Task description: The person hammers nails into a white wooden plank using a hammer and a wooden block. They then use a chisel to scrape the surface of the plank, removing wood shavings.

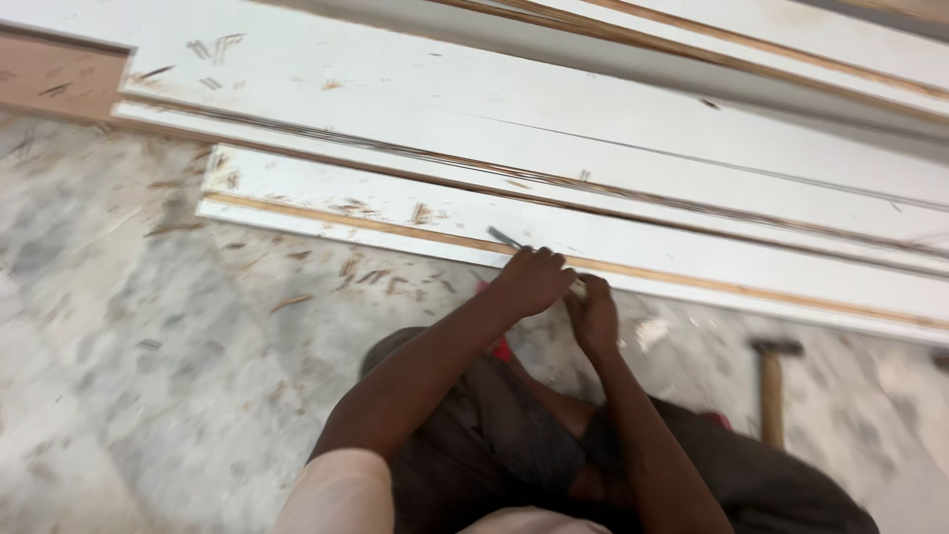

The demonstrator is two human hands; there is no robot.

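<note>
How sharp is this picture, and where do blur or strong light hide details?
Head view: the whole frame is softened by motion blur. The left hand and right hand are smeared, so the thin metal tool at the white board is hard to make out. The hammer is blurred too. Light is soft, without hard glare.

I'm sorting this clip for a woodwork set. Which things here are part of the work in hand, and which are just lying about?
In the work:
left hand
right hand
metal blade tool in the left hand
nearest white board with its bare wood strip

Lying about:
hammer on the marble floor
wood chips
other white boards behind
</note>
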